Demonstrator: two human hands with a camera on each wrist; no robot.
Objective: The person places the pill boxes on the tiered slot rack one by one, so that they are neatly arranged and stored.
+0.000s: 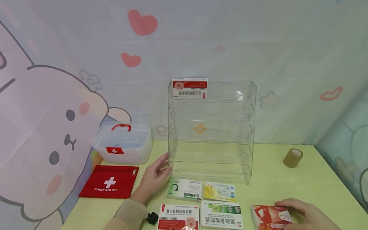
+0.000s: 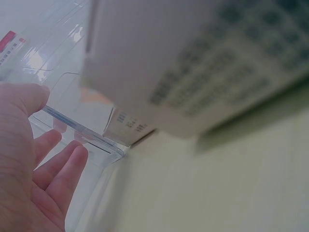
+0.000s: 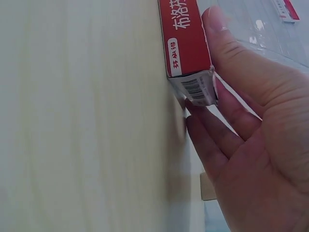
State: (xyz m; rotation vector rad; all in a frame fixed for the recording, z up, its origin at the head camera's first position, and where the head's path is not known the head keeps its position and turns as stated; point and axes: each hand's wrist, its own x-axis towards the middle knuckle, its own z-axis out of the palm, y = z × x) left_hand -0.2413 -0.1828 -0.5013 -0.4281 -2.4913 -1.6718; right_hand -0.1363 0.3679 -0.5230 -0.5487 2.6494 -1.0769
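Observation:
A clear tiered display rack [image 1: 212, 163] stands upright at mid-table. At its lower left side, my left hand [image 1: 156, 174] grips the panel edge, thumb on one side and fingers on the other, as the left wrist view shows. On the right, my right hand [image 1: 306, 214] holds a red medicine box [image 1: 270, 217] by its edges, close over the table. The box's barcode end [image 3: 195, 89] faces the right wrist camera. One red-and-white medicine box [image 1: 189, 89] sits in the rack's top tier, at the left.
Before the rack lie a green-and-white box [image 1: 184, 189], a yellow-and-white box [image 1: 220, 191], another red-and-white box [image 1: 178, 217] and a white-green box [image 1: 222, 215]. Leftward are a red first aid pouch [image 1: 109, 182] and clear lidded case [image 1: 126, 153]. A brown tape roll [image 1: 292, 158] stands far right.

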